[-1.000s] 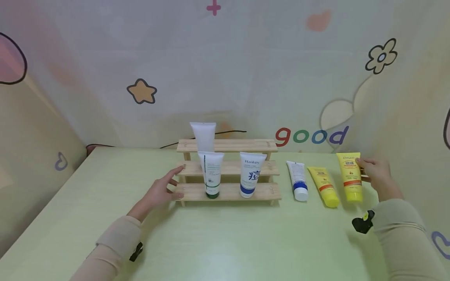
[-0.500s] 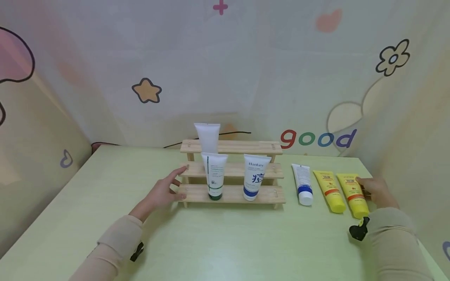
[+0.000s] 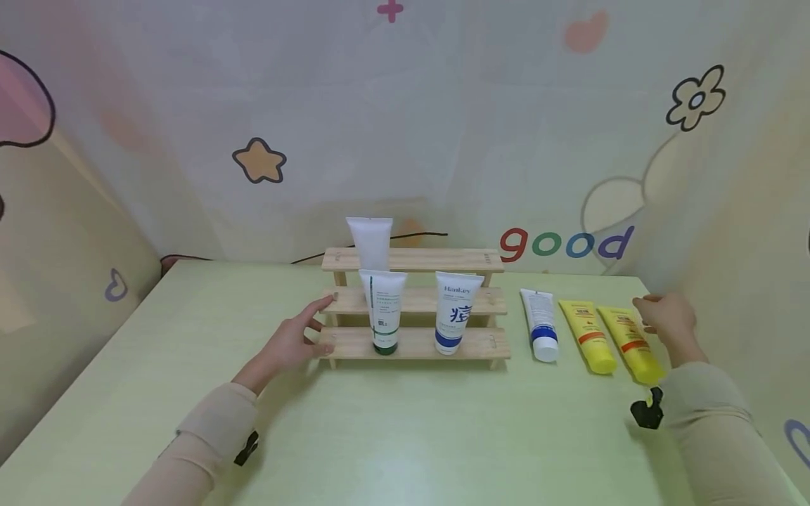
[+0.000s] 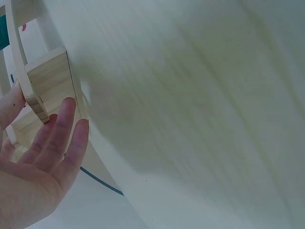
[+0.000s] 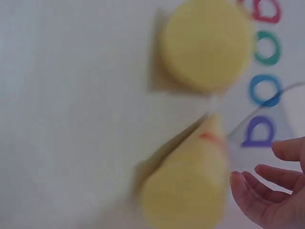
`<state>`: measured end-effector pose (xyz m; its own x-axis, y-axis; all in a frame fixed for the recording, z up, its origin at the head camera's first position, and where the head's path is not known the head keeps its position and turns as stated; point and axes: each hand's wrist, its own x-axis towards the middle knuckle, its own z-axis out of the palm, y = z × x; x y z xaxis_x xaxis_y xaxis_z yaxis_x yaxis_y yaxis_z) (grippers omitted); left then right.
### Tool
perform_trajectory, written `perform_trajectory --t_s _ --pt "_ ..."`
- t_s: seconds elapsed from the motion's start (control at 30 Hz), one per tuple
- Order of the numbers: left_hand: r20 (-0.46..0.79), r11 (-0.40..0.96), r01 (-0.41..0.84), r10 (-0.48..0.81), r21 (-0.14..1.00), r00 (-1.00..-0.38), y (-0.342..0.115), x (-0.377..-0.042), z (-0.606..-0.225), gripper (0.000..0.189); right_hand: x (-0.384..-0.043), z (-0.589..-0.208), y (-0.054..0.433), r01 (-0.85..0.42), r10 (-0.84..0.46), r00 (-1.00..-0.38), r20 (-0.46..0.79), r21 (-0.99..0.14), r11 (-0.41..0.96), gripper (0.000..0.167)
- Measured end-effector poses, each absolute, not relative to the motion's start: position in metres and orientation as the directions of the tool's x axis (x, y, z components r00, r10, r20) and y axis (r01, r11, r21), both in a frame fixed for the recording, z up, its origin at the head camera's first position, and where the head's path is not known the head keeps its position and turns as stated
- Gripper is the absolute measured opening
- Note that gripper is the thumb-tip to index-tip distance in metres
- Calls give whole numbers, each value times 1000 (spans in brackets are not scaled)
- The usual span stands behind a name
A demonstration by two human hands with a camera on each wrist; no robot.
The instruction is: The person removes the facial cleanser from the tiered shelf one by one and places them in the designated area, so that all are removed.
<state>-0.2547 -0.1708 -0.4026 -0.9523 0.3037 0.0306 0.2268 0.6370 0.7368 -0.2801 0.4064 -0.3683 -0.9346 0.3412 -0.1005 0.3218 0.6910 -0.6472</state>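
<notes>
Just left of my right hand, fingers apart, the outermost yellow tube slants, cap toward me; my left hand grips the wooden rack.

Yellow tubes (orange-banded), pale-green table

The stepped rack is bare, pale wood, smooth and matt, with its grain showing, while the white tubes standing on it look like soft, smooth plastic with a low sheen. The yellow tubes seem to be plastic too (a touch glossier, to my eye, around their smooth caps). Under them the desk has a smooth, faintly shiny face with wood-like streaks, the printed backdrop hangs like matt cloth, and the sleeves are matt fabric.
</notes>
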Motion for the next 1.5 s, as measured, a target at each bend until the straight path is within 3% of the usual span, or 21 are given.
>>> perform_trajectory --t_s 0.3,0.67,0.9,1.13,1.5 --pt "31 644 221 293 732 -956 -173 -255 -402 81 -271 -318 345 67 191 -980 56 -813 579 62" --pt "49 619 251 324 744 -945 -172 -255 -405 80 -259 -296 279 -127 123 -966 225 -836 534 50" --pt "59 608 263 334 750 -941 -173 -255 -406 80 -258 -284 245 -265 4 -952 306 -832 487 43" --pt "68 608 276 342 745 -937 -173 -254 -405 80 -262 -269 209 -331 -125 -943 309 -818 471 41" --pt "64 605 266 334 751 -940 -173 -256 -404 80 -282 -247 147 -274 -335 -930 149 -890 364 57"
